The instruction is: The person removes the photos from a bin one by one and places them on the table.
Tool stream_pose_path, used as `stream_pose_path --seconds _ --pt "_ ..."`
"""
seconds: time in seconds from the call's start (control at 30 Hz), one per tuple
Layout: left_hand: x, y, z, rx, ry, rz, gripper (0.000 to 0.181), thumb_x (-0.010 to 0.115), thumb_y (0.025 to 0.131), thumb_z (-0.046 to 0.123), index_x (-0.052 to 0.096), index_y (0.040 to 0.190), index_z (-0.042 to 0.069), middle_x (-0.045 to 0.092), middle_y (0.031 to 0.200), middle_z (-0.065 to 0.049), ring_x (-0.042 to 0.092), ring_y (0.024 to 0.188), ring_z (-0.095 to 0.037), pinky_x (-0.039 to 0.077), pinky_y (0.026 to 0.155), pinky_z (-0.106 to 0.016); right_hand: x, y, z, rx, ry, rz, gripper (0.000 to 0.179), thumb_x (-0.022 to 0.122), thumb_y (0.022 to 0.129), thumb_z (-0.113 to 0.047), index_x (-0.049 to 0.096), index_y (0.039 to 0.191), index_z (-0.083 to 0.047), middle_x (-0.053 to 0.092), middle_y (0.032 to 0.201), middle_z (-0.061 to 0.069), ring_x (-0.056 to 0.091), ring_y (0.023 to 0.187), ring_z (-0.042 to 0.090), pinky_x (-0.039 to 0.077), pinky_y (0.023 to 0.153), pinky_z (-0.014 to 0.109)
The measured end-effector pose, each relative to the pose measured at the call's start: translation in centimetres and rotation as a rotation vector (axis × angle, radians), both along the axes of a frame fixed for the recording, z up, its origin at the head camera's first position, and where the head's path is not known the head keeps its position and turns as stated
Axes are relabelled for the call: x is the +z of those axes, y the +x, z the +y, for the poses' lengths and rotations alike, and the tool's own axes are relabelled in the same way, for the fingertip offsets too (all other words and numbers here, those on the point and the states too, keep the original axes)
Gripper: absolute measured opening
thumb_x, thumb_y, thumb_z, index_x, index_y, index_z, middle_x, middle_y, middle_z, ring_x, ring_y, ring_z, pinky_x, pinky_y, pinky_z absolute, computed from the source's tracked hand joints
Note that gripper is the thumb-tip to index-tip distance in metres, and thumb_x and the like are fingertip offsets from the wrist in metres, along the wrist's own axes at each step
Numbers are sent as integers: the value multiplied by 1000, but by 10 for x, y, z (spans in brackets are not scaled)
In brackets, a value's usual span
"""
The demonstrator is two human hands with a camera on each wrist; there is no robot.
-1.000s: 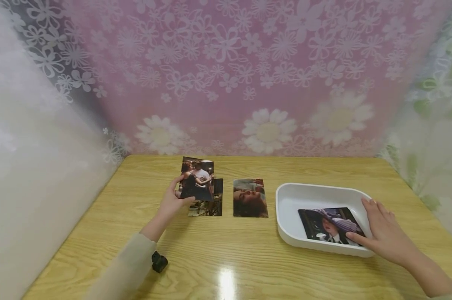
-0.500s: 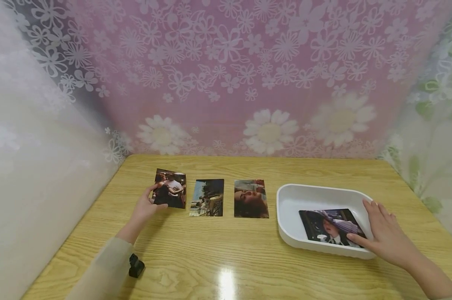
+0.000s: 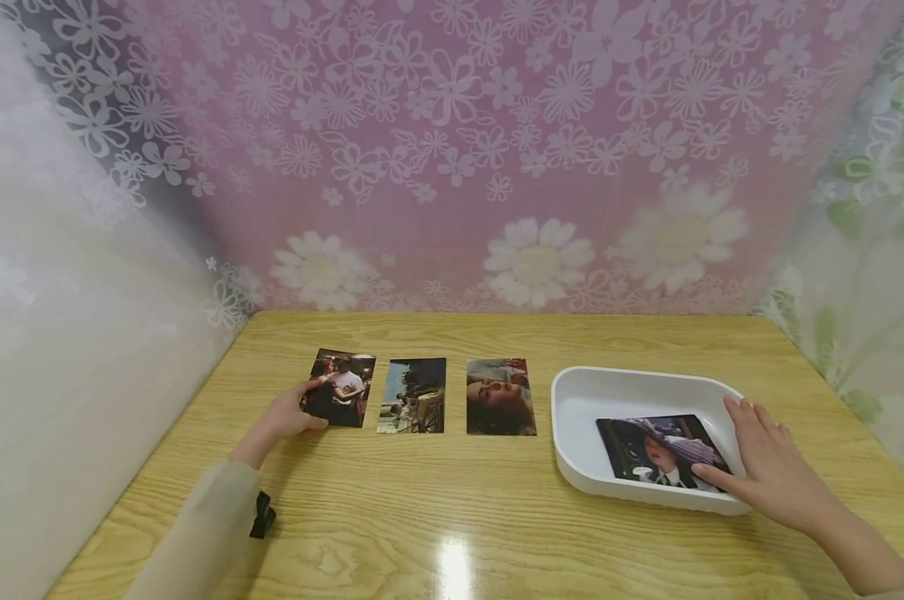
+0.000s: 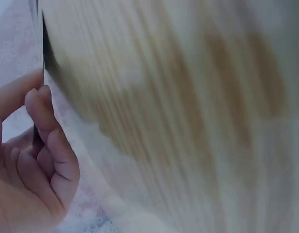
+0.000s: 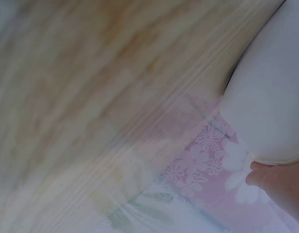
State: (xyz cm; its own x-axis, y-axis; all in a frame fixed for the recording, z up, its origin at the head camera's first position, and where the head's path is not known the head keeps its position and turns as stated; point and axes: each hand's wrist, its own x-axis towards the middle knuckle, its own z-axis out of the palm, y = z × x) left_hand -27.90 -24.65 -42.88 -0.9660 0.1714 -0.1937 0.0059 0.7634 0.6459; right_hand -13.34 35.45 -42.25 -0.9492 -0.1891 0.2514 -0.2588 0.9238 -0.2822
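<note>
My left hand (image 3: 290, 412) pinches a photo (image 3: 344, 390) of a couple by its left and lower edges, at the left of the table. The left wrist view shows this photo edge-on between thumb and fingers. To its right lie two photos in a row: an outdoor scene (image 3: 414, 395) and a reclining face (image 3: 500, 398). A white tray (image 3: 582, 471) at the right holds a photo (image 3: 669, 450) of a person in a striped hat. My right hand (image 3: 777, 471) rests across the tray's right rim, fingers extended, thumb over the photo's corner.
Everything stands on a wood-grain table (image 3: 437, 500). A black object (image 3: 262, 515) shows beside my left sleeve. Flowered pink cloth (image 3: 437, 167) hangs behind the table, with pale cloth at both sides.
My left hand has carried the couple photo left and down, from over the outdoor photo to a place beside it. The right hand and the tray have stayed put.
</note>
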Motion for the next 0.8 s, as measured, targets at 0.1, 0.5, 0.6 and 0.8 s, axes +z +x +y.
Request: stream_pose_path --seconds 0.1,0.5,0.6,0.8 --pt "-1 -3 -2 -49 -53 -36 77 69 77 13 24 137 -4 23 133 -35 32 115 -48 33 88 -53 0 1 0 1 -3 0 100 66 76 -38 2 139 5 13 132 40 -2 125 48 -12 95 56" --pt "7 -7 -9 -128 -83 -174 85 68 78 24 16 140 0 17 135 -35 21 119 -50 28 91 -56 0 0 1 6 -4 7 99 66 77 -38 2 140 5 11 133 39 -5 126 46 -11 96 56" --pt "11 -7 -7 -128 -120 -192 85 68 79 25 15 141 0 17 135 -35 20 120 -51 27 91 -56 0 0 1 4 1 8 99 66 77 -38 2 140 4 11 133 39 -5 127 45 -11 95 56" --pt "13 -7 -5 -114 -110 -244 85 67 79 23 13 141 0 13 136 -34 16 122 -50 24 93 -57 0 1 1 0 -1 2 99 66 77 -38 3 140 5 12 133 39 -5 127 45 -9 94 59"
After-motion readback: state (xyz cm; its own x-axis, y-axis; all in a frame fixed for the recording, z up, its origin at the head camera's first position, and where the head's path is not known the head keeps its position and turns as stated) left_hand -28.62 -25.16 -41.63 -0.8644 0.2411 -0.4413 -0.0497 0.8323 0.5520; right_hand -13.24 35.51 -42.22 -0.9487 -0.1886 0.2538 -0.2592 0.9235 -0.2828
